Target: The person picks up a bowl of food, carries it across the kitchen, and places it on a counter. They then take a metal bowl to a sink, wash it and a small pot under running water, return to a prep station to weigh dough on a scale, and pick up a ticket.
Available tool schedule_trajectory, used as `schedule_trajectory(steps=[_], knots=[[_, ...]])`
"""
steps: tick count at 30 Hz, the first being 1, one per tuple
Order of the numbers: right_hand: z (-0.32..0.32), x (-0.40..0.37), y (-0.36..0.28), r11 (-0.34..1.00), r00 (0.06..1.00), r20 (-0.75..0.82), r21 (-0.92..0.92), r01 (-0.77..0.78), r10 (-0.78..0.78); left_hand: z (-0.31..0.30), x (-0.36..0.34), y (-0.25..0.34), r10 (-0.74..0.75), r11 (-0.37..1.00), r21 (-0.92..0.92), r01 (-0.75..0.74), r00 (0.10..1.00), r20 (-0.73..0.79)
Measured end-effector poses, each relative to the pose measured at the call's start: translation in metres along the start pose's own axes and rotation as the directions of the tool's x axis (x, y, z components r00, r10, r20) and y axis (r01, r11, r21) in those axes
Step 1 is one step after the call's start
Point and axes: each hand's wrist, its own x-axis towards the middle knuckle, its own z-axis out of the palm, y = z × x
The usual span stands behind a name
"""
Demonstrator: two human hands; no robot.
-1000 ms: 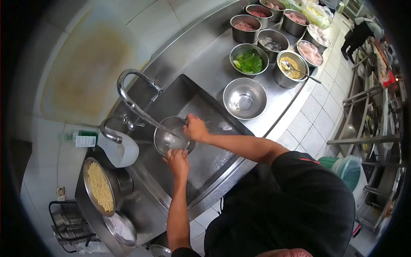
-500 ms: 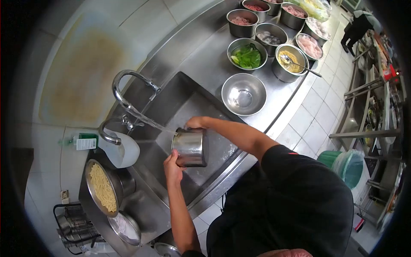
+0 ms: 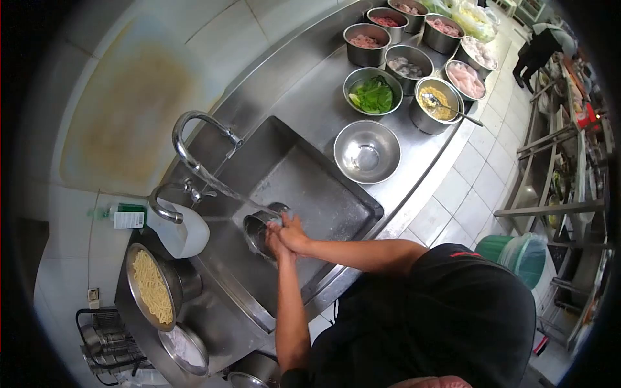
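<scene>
Both hands are together over the sink (image 3: 304,174), at the right rim of a metal pot (image 3: 253,234) that sits tilted in it. My left hand (image 3: 278,242) is closed, its fingers pressed against the other hand. My right hand (image 3: 294,235) is closed too and overlaps the left. Anything between them is hidden. Water from the curved faucet (image 3: 185,152) runs down to the pot rim and the fingers.
An empty metal bowl (image 3: 367,152) stands right of the sink, below a bowl of greens (image 3: 373,95) and several food containers. Noodles (image 3: 152,286) fill a bowl at lower left. A green bin (image 3: 519,257) and a distant person (image 3: 543,50) are at right.
The pot has left my hands' two-sided grip and moved down and left in the sink, its opening now showing. Both hands have come together beside its rim.
</scene>
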Motion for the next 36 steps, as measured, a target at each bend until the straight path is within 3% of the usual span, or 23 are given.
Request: schedule_trajectory(steps=[2,3,4,6,8,10,11,12,14,15,17,20,23,26,29,30,31,32,33,34,36], knots=[[0.000,-0.006,-0.003,0.973,0.981,-0.005,-0.126,0.192,-0.194,-0.014,0.004,0.004,-0.078,0.994,-0.059,0.095,0.967,0.243],[0.001,-0.011,-0.005,0.941,0.957,0.002,-0.185,0.284,-0.289,-0.007,-0.009,0.021,-0.206,0.910,-0.302,0.282,0.943,0.261],[-0.001,-0.011,-0.009,0.893,0.922,0.009,-0.245,0.377,-0.386,0.001,-0.025,0.039,-0.280,0.954,-0.064,0.291,0.949,0.144],[-0.027,0.004,-0.023,0.870,0.906,0.097,-0.256,0.422,-0.411,0.017,-0.056,0.068,-0.314,0.854,0.393,0.341,0.940,-0.133],[-0.060,0.017,-0.042,0.882,0.895,0.233,-0.198,0.427,-0.381,0.004,-0.058,0.065,-0.287,0.839,0.468,0.279,0.956,-0.055],[-0.004,0.138,0.038,0.564,0.684,0.506,-0.395,0.725,-0.525,-0.023,-0.049,0.052,-0.287,0.859,0.458,0.230,0.956,0.058],[-0.029,0.120,0.019,0.897,0.815,0.552,-0.252,0.363,-0.175,-0.031,-0.051,0.054,-0.287,0.881,0.416,0.227,0.954,0.087],[-0.057,0.099,-0.003,0.978,0.831,0.520,-0.161,-0.135,0.200,-0.033,-0.054,0.058,-0.282,0.903,0.370,0.220,0.952,0.121],[-0.053,0.126,0.041,0.903,0.609,0.693,-0.148,-0.404,0.386,-0.033,-0.064,0.073,-0.294,0.926,0.288,0.242,0.943,0.154],[-0.058,0.121,0.055,0.804,0.597,0.705,0.064,-0.591,0.383,-0.035,-0.065,0.075,-0.298,0.943,0.206,0.263,0.940,0.163],[-0.061,0.103,0.079,0.400,0.582,0.728,0.442,-0.803,0.364,-0.040,-0.066,0.075,-0.305,0.952,0.037,0.304,0.934,0.184],[-0.058,0.069,0.059,0.178,0.741,0.561,0.740,-0.649,0.368,-0.042,-0.056,0.068,-0.207,0.978,0.035,0.205,0.973,0.102],[-0.039,0.089,0.080,0.227,0.826,0.336,0.852,-0.471,0.453,-0.040,-0.046,0.066,-0.242,0.967,-0.054,0.248,0.966,0.091],[-0.044,0.092,0.092,0.139,0.797,0.447,0.832,-0.537,0.405,-0.042,-0.032,0.047,-0.326,0.919,-0.218,0.329,0.944,0.049],[-0.037,0.056,0.083,0.109,0.741,0.645,0.736,-0.668,0.187,-0.021,-0.019,0.016,-0.197,0.921,-0.319,0.221,0.975,0.107],[-0.037,0.039,0.063,0.104,0.771,0.600,0.771,-0.629,0.216,0.008,-0.033,0.027,-0.220,0.948,-0.256,0.189,0.971,-0.097],[-0.029,0.023,0.043,0.102,0.794,0.555,0.800,-0.591,0.249,0.011,-0.023,0.015,-0.149,0.984,-0.109,0.140,0.985,-0.081],[-0.005,0.014,0.040,0.485,0.864,0.335,0.723,-0.492,0.377,0.009,-0.006,-0.003,-0.081,0.996,0.043,0.084,0.995,-0.060],[-0.008,-0.008,0.021,0.660,0.913,0.186,0.640,-0.394,0.364,0.007,0.004,-0.013,-0.016,0.981,0.194,0.022,0.999,-0.032],[-0.013,-0.030,0.001,0.807,0.939,0.033,0.503,-0.311,0.342,0.002,0.011,-0.006,-0.116,0.951,0.285,0.117,0.993,-0.021],[-0.017,-0.039,0.001,0.946,0.981,-0.006,0.266,-0.184,0.192,0.016,-0.005,0.024,-0.236,0.919,0.310,0.242,0.970,-0.058]])
